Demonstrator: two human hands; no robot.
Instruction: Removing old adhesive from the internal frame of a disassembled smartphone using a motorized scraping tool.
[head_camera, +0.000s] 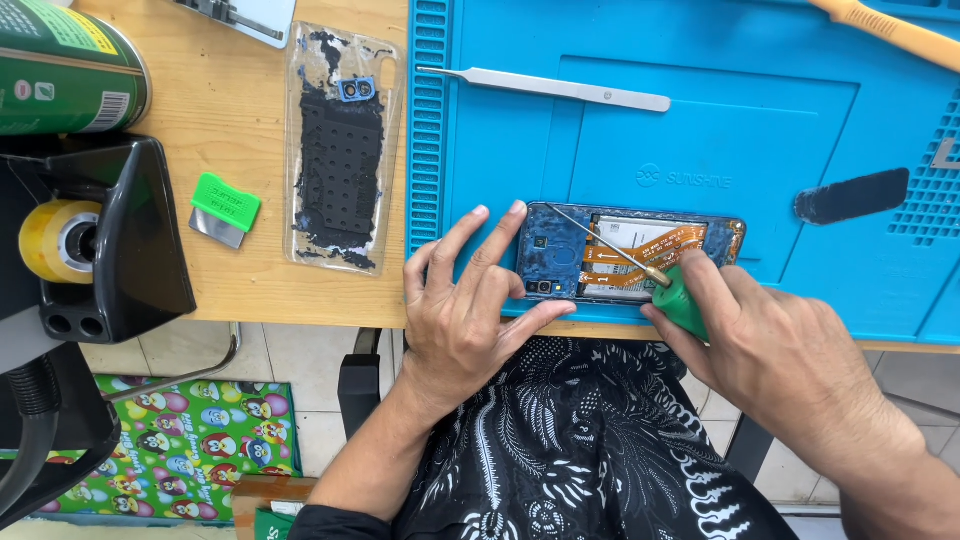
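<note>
1. my right hand, lower right of centre, is clamped around the green handle of a screwdriver; its thin shaft runs up-left, with the tip over the upper left part of the opened phone.
2. my left hand, at centre, has its fingers spread; fingertips and thumb press the left end of the phone and grip nothing.
3. the phone lies back-off at the near edge of the blue work mat, with orange flex cables and a white-labelled battery exposed.
4. by my judgement, the step in hand is working a screw near the camera end. the next move calls for keeping the tip seated square and the frame pinned so it doesn't slide.
5. further out: metal tweezers at upper centre on the mat, a dark oval pad to the right, and an orange tool at the top right.
6. left of the mat, on the wooden table, lies the removed back cover, inside up, and a green-handled scraper.
7. containers: a black tape dispenser at the left edge holds a yellow tape roll; a green can lies at upper left, its contents unseen.
</note>
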